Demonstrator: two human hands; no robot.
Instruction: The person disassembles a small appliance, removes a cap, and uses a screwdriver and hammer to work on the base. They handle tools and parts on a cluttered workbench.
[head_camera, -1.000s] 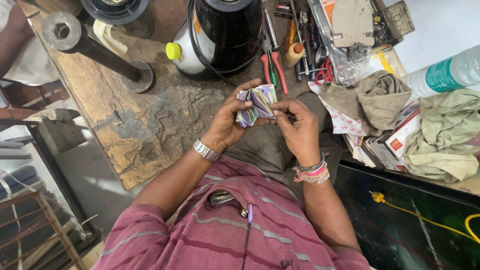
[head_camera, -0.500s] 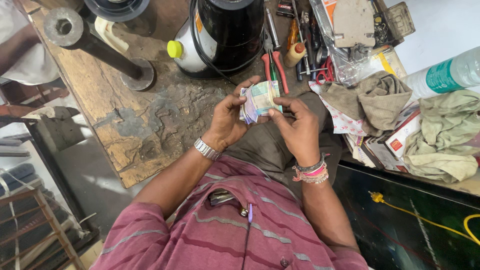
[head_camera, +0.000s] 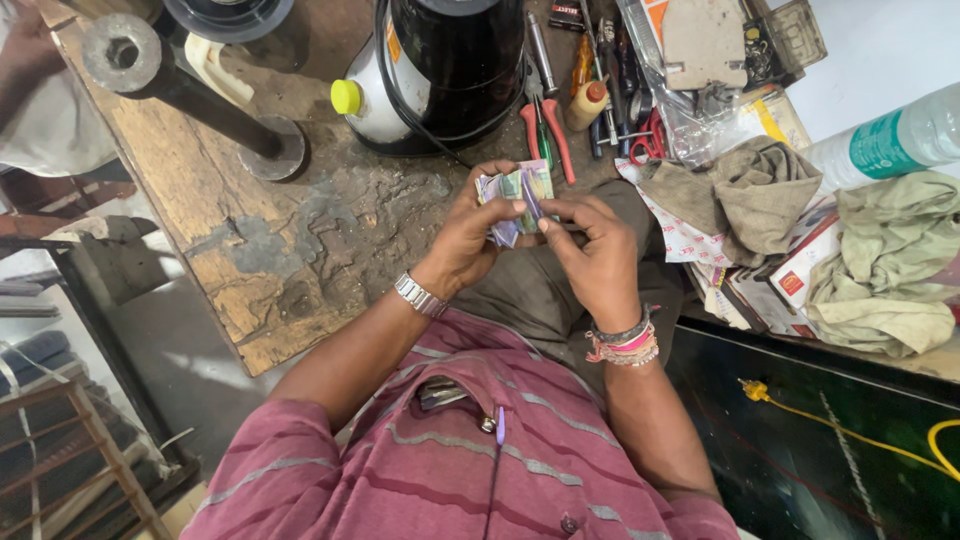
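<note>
- far out to the left of the hands, a grey metal post with a round flanged foot (head_camera: 200, 100) lies on the worn wooden workbench (head_camera: 250, 260).
- the left hand (head_camera: 468, 232), with a metal watch (head_camera: 419, 295) on its wrist, is closed around a folded wad of banknotes (head_camera: 515, 195), thumb on the upper edge, fingers curled behind.
- the banknotes sit between the two hands, over the front edge of the bench and above the person's lap.
- just beyond the hands stands a black and white appliance with a yellow cap (head_camera: 430, 70); a black cord is looped around it.
- red-handled pliers (head_camera: 548, 135) lie just past the notes, with a small orange-capped bottle (head_camera: 586, 105) beside them.
- the right hand (head_camera: 595, 255), wearing coloured bracelets (head_camera: 625, 345), pinches the notes' right edge between thumb and fingertips.
- to the right of that hand lie a brownish rag (head_camera: 755, 195), printed cartons (head_camera: 790, 285), a pale green cloth (head_camera: 885, 260) and a clear plastic bottle with a green label (head_camera: 885, 140).
</note>
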